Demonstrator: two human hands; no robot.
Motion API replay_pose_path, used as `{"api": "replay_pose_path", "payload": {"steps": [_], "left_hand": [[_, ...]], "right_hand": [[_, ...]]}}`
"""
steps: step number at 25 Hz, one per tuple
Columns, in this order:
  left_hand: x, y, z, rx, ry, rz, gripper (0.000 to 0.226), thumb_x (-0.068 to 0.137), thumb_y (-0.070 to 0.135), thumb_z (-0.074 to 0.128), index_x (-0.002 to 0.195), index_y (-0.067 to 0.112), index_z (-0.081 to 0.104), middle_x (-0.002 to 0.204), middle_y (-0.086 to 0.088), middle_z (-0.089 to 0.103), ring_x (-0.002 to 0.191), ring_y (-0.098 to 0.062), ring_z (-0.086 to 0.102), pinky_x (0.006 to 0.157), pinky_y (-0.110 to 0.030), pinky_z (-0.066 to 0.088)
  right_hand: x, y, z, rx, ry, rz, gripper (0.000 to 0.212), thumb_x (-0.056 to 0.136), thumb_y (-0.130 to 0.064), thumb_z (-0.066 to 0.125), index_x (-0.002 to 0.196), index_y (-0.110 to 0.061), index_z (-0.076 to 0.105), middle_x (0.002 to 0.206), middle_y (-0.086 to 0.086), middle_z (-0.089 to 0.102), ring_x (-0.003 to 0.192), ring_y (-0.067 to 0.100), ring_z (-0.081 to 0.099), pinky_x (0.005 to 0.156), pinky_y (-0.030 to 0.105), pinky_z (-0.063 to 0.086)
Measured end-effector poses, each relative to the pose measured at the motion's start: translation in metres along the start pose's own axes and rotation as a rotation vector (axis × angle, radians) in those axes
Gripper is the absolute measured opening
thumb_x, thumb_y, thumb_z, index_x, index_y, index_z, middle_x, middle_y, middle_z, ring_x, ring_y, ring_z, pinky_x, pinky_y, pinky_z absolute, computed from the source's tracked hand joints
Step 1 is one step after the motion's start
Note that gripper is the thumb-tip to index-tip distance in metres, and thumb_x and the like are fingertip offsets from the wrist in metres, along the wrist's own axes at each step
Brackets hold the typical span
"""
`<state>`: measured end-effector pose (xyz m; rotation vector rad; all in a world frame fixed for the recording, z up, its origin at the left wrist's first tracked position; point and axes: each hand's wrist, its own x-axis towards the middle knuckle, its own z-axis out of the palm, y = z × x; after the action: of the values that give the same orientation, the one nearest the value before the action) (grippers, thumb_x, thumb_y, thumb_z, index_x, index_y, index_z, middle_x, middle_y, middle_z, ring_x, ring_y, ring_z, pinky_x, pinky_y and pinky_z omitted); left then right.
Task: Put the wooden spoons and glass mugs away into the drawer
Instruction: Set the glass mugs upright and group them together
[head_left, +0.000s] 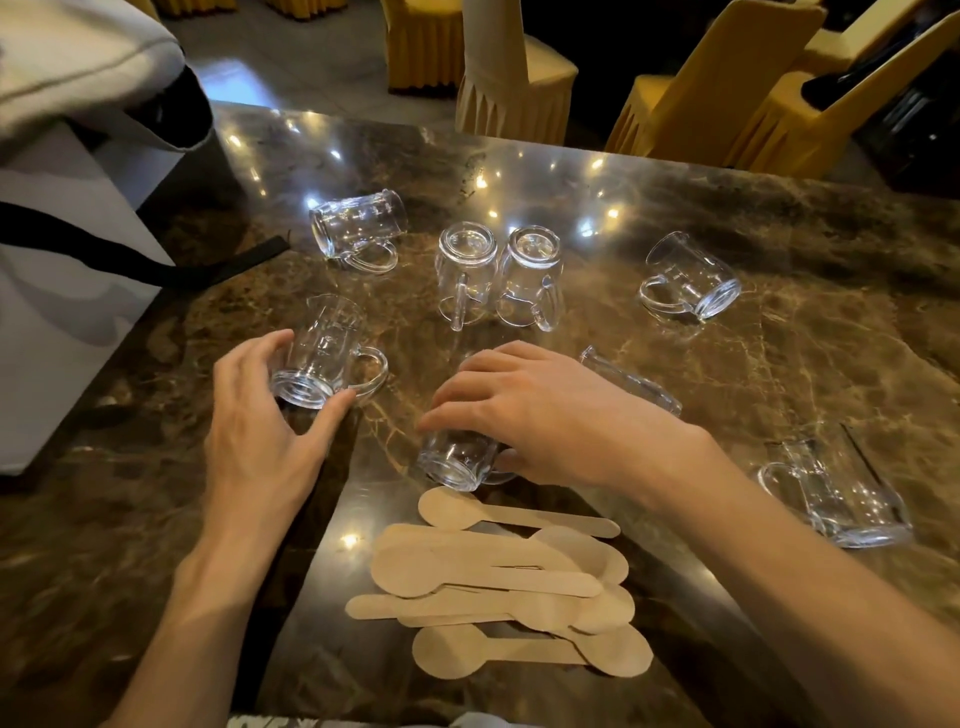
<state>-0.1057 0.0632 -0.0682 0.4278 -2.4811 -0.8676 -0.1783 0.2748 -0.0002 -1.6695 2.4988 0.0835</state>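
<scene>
Glass mugs lie scattered on the marble table (779, 332), most on their sides. I see my left hand (260, 431) curled around one tipped mug (324, 353), fingers on its far side, thumb at the base. My right hand (540, 410) sits over another mug on its side (457, 457), fingers draped across it, grip not fully closed. Beyond them two mugs stand upside down, touching (498, 275); more lie far left (358, 228), far right (691, 275) and near right (836, 499). Wooden spoons (509, 582) are piled just below my right hand. White bag (62, 249) at left edge.
</scene>
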Motion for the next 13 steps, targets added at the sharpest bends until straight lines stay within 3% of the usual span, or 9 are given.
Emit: {"api": "replay_pose_path", "payload": {"steps": [6,13], "left_hand": [[-0.0016,-0.0030,0.0036,-0.084,0.015,-0.076,0.067,0.073,0.030,0.077,0.129,0.015,0.043,0.127,-0.010,0.045,0.111,-0.007,0.042,0.088,-0.029,0.043],[0.0058,0.0058,-0.0041,-0.042,-0.002,0.004,0.062,0.077,0.027,0.074,0.131,0.017,0.046,0.128,-0.008,0.050,0.106,0.006,0.036,0.089,-0.021,0.036]], "right_hand": [[-0.0032,-0.0009,0.0060,-0.002,0.038,-0.001,0.066,0.076,-0.024,0.075,0.135,-0.031,0.047,0.137,-0.004,0.053,0.127,0.019,0.045,0.102,0.038,0.040],[-0.0072,0.0042,0.0082,-0.024,0.090,-0.013,0.068,0.079,-0.030,0.072,0.139,-0.029,0.040,0.142,-0.005,0.047,0.130,0.017,0.041,0.108,0.035,0.034]]}}
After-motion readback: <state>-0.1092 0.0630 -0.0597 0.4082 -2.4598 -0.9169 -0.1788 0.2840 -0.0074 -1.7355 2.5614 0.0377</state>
